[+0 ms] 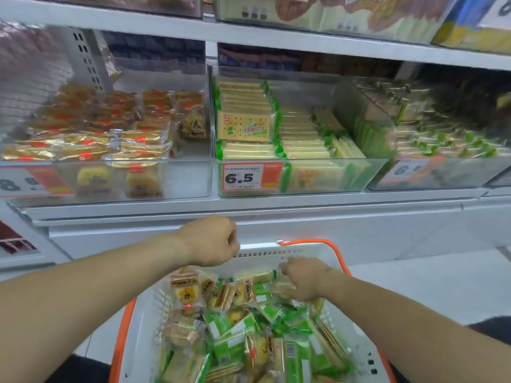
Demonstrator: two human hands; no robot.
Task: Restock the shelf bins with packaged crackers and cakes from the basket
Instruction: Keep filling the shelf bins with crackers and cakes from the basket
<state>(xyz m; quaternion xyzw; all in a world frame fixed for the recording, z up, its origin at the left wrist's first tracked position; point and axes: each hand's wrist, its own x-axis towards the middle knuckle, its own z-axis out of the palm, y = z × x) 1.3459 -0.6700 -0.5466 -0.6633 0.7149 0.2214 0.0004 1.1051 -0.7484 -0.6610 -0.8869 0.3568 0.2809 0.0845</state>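
A white basket (265,258) with an orange rim sits low in front of me, full of green cracker packs (235,352) and yellow cake packs (185,293). My left hand (210,240) hovers over the basket's far left corner, fingers curled shut, nothing visible in it. My right hand (304,279) reaches down into the far right of the basket, its fingers on a pale cracker pack (284,286). On the shelf above stand clear bins: a cake bin (182,178) at left and a cracker bin (331,175) in the middle with a 6.5 price tag.
A third clear bin (442,175) with green-wrapped packs stands at the right. A white shelf ledge (249,211) juts out between basket and bins. Another shelf (276,37) with boxes runs above. Grey floor lies to the right.
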